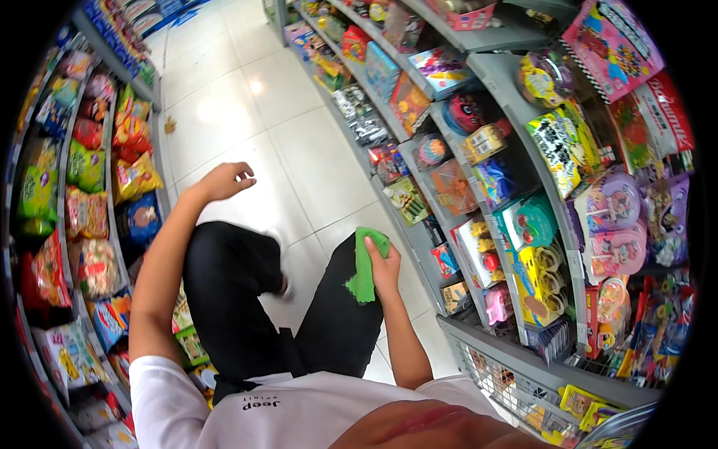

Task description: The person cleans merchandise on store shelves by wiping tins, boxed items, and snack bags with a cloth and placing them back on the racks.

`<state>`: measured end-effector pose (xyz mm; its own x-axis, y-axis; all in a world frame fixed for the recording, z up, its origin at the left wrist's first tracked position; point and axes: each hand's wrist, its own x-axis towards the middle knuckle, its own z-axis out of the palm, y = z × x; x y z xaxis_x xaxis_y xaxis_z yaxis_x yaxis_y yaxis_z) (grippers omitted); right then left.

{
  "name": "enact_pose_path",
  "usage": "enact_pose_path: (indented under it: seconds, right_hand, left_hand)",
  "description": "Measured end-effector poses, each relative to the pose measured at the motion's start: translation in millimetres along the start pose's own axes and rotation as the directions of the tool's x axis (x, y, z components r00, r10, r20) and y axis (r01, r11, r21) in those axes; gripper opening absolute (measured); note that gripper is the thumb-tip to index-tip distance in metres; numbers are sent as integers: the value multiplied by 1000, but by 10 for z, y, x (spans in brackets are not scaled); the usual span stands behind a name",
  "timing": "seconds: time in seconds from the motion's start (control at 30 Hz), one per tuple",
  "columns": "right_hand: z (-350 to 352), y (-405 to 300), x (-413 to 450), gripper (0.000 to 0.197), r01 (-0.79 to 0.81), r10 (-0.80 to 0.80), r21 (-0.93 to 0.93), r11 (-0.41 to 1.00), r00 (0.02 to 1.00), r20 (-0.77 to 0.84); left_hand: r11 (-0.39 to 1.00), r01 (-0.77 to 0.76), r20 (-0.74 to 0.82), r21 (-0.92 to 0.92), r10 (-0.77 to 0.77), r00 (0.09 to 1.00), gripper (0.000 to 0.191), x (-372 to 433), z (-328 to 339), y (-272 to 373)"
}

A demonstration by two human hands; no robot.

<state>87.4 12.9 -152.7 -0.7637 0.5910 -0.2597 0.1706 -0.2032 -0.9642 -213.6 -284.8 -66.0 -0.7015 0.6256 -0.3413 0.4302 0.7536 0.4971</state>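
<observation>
My right hand (386, 268) grips a folded green cloth (364, 269) with a scalloped edge, the thumb pressed on top. It rests over my right thigh, in black trousers (342, 314). Out in front of my left knee, my left hand (227, 182) hangs in the air above the floor, fingers loosely curled, with a gap to the thumb. Nothing shows in that hand. The shelf with bagged snacks (137, 177) is nearest to it on the left.
Grey shelving (488, 207) packed with candy and toys runs along my right, above a wire mesh basket (505, 381). Bagged snacks (87, 165) fill curved-looking shelves at my left. Between them lies a tiled floor (303, 140) with a small brown scrap (170, 124).
</observation>
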Motion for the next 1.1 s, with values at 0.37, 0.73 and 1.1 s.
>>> enact_pose_path:
  seconds: [0.37, 0.73, 1.1]
  right_hand:
    - [105, -343, -18, 29, -80, 71, -42, 996, 981, -182]
    - [254, -1973, 475, 46, 695, -638, -311, 648, 719, 277]
    - [117, -3754, 2091, 38, 509, -866, -860, 29, 442, 232]
  left_hand:
    - [935, -128, 194, -330, 200, 960, 48, 194, 127, 800]
    - [511, -7, 87, -860, 160, 983, 42, 79, 202, 1953]
    - [553, -125, -29, -824, 179, 983, 33, 101, 238, 2181]
